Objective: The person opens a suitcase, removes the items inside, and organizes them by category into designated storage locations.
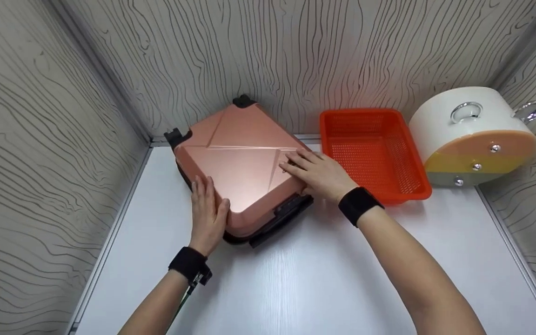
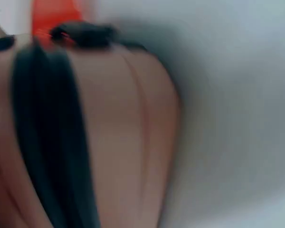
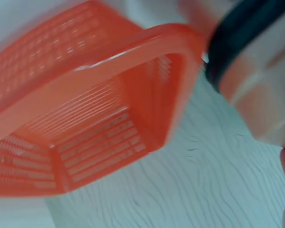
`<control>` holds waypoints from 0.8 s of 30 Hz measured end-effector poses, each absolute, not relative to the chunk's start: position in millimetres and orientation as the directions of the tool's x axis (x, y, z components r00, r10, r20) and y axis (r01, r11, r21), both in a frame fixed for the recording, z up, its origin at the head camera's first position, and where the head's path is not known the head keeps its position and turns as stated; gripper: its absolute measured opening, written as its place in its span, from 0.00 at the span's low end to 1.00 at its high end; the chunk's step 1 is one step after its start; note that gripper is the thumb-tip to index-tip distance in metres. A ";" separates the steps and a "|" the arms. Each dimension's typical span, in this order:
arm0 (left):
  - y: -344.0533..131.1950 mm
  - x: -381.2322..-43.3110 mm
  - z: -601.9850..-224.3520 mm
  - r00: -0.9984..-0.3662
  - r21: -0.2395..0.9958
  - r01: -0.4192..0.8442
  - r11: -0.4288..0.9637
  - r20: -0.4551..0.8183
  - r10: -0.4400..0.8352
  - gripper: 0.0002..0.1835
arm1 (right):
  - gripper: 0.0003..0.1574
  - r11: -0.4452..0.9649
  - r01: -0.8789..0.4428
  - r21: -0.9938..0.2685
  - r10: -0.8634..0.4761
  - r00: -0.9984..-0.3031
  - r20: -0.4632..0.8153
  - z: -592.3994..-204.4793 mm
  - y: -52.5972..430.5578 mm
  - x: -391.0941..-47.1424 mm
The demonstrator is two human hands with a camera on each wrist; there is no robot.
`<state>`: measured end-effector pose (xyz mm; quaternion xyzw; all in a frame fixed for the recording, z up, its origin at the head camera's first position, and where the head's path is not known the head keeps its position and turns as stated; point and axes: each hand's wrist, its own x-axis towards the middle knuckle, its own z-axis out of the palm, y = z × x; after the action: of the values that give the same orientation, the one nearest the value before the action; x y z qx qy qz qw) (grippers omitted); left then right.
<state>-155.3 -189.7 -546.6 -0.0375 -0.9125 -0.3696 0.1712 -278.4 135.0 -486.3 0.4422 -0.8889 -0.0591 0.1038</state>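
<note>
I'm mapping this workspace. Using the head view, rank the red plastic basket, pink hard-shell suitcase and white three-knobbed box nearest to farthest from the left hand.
1. Pink hard-shell suitcase: touching the left hand.
2. Red plastic basket: right of the suitcase.
3. White three-knobbed box: far right.

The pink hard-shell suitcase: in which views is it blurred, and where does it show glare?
Head view: the pink hard-shell suitcase looks fairly sharp, with pale glare near its closest corner; left wrist view: strongly blurred; right wrist view: only partly visible at upper right, also blurred.
</note>
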 end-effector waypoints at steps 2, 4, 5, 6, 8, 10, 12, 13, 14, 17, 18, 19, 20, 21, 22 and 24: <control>-199.2 -160.6 -548.8 -0.928 0.591 0.255 0.765 0.371 0.023 0.38 | 0.63 0.617 -0.761 0.202 -0.787 -0.603 0.131 -487.3 139.2 -282.5; -210.3 -165.9 -548.4 -0.912 0.515 0.319 0.796 0.397 0.108 0.36 | 0.63 0.630 -0.750 0.202 -0.776 -0.617 0.130 -487.7 141.7 -285.0; -216.2 -168.9 -547.1 -0.903 0.478 0.347 0.807 0.403 0.150 0.36 | 0.62 0.638 -0.744 0.198 -0.770 -0.625 0.130 -487.6 142.4 -285.4; -221.9 -171.9 -545.3 -0.895 0.440 0.369 0.818 0.405 0.186 0.36 | 0.60 0.646 -0.740 0.188 -0.763 -0.633 0.132 -487.8 143.0 -285.3; -232.3 -179.1 -539.5 -0.885 0.390 0.402 0.829 0.399 0.241 0.37 | 0.59 0.668 -0.730 0.144 -0.744 -0.658 0.117 -487.3 142.7 -283.2; -241.2 -188.1 -531.9 -0.893 0.385 0.392 0.836 0.378 0.244 0.35 | 0.57 0.696 -0.715 0.068 -0.718 -0.689 0.097 -486.4 141.3 -279.2; -248.9 -198.9 -524.2 -0.910 0.405 0.356 0.842 0.357 0.213 0.32 | 0.56 0.725 -0.689 -0.012 -0.686 -0.723 0.087 -484.8 137.7 -273.7; -252.4 -204.8 -520.5 -0.921 0.422 0.329 0.845 0.341 0.188 0.32 | 0.55 0.736 -0.676 -0.047 -0.671 -0.736 0.089 -483.4 134.5 -269.8; -255.5 -210.8 -516.6 -0.933 0.443 0.299 0.845 0.322 0.162 0.34 | 0.53 0.740 -0.668 -0.079 -0.660 -0.744 0.107 -482.6 130.2 -265.3; -263.9 -229.5 -505.2 -0.960 0.486 0.209 0.849 0.265 0.085 0.37 | 0.45 0.733 -0.669 -0.125 -0.648 -0.742 0.175 -480.6 106.8 -244.1; -266.0 -235.7 -501.8 -0.966 0.494 0.179 0.851 0.251 0.058 0.37 | 0.44 0.718 -0.685 -0.125 -0.659 -0.726 0.197 -480.9 96.1 -235.1; -267.9 -241.8 -498.4 -0.971 0.504 0.151 0.850 0.238 0.031 0.37 | 0.44 0.700 -0.704 -0.122 -0.675 -0.707 0.210 -481.9 84.4 -225.7; -269.1 -247.2 -494.9 -0.974 0.519 0.127 0.845 0.226 0.008 0.37 | 0.45 0.679 -0.726 -0.111 -0.696 -0.684 0.216 -483.7 72.7 -216.3; -269.8 -252.3 -492.0 -0.977 0.533 0.108 0.839 0.214 -0.009 0.37 | 0.47 0.658 -0.747 -0.099 -0.719 -0.661 0.215 -486.1 61.4 -207.4; -270.2 -257.0 -489.6 -0.980 0.542 0.089 0.835 0.196 -0.023 0.37 | 0.48 0.637 -0.766 -0.083 -0.740 -0.639 0.212 -489.1 51.2 -199.5; -269.8 -264.0 -485.9 -0.985 0.544 0.068 0.836 0.170 -0.031 0.37 | 0.49 0.616 -0.787 -0.024 -0.767 -0.607 0.209 -496.0 35.5 -188.4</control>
<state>-264.0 -269.8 -485.9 -0.0098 -0.9543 -0.2861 0.0862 -188.4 35.5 -496.0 0.4344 -0.8945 0.0566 0.0894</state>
